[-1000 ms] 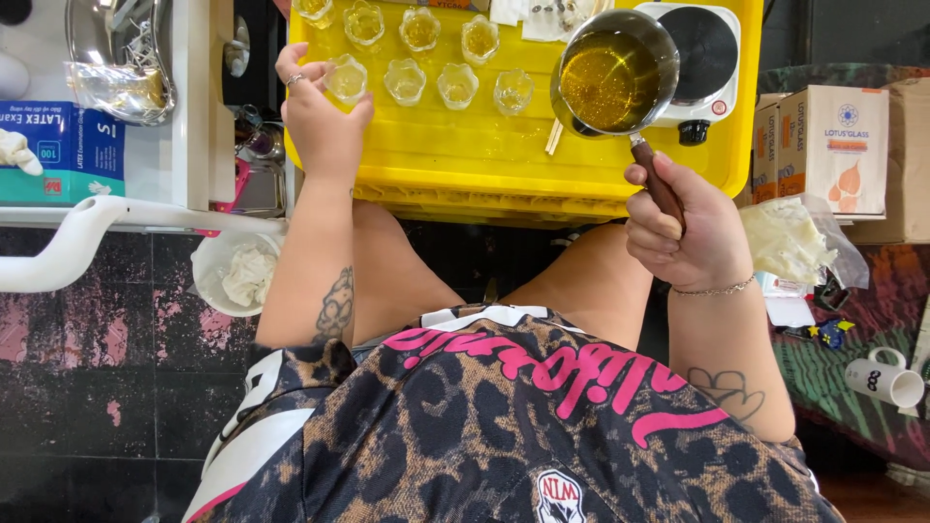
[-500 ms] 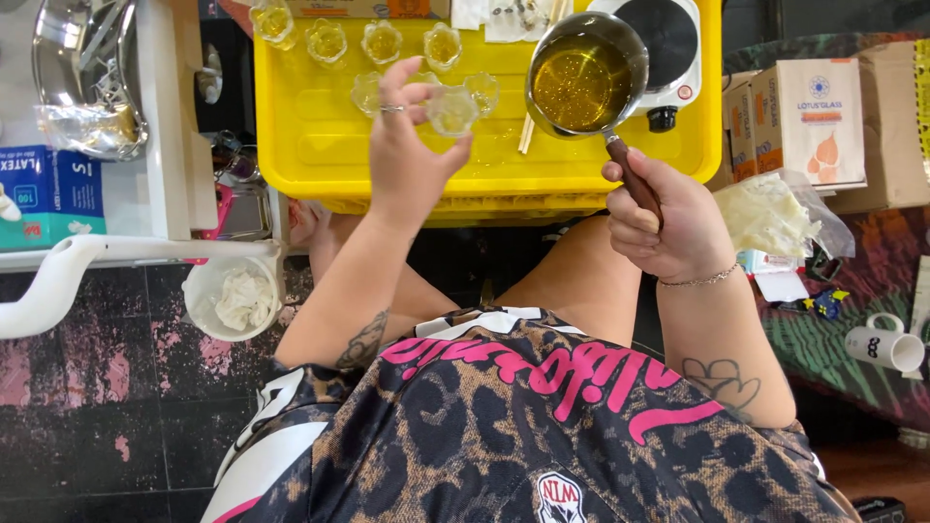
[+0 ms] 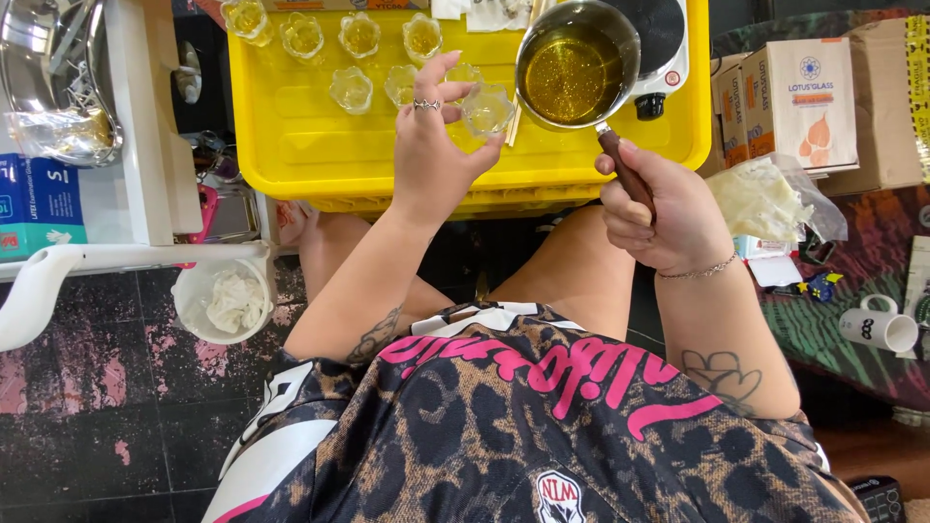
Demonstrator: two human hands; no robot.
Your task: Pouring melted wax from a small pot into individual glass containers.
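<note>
Left hand (image 3: 433, 145): fingers closed round a small clear scalloped glass cup (image 3: 486, 108), held just over the yellow plastic tray (image 3: 291, 145).
Right hand (image 3: 659, 208): fingers wrapped tight on the brown handle of a small steel saucepan (image 3: 576, 63) (golden liquid inside), just beside the cup.
Tray: more small glass cups (image 3: 351, 89) in rows, some filled.

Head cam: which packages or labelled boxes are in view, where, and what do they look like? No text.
Blue and white glove box: far left on the white shelf, rectangular, glove picture on its front.
Tan cardboard cartons: right of the yellow tray, upright, white label with blue emblem and orange shapes.
Clear plastic bag: below the cartons, crumpled, holding pale flakes.
No screens or signs visible.
</note>
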